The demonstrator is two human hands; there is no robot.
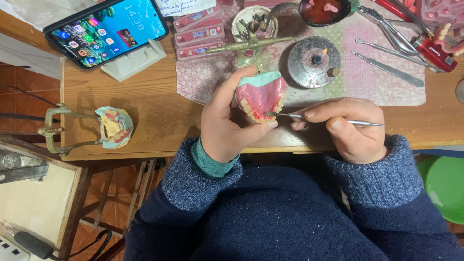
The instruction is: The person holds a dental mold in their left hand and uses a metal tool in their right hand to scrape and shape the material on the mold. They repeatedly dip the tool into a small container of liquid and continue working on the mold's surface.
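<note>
My left hand [223, 123] grips a denture model [261, 95], pink wax with a row of teeth on a pale green plaster base, mounted on a brass articulator [251, 48]. My right hand [345, 126] pinches a thin metal carving tool [328, 119] like a pen. Its tip touches the teeth at the lower right edge of the pink wax. Both hands hover over the front of the wooden table [154, 106].
A lit spirit burner [314, 62] stands just behind the model on a patterned cloth [367, 82]. A second model on an articulator [104, 126] lies at the table's left. A phone on a stand [106, 30], metal instruments [389, 70], red tooth strips [198, 34] and a wax ladle [321, 10] sit behind.
</note>
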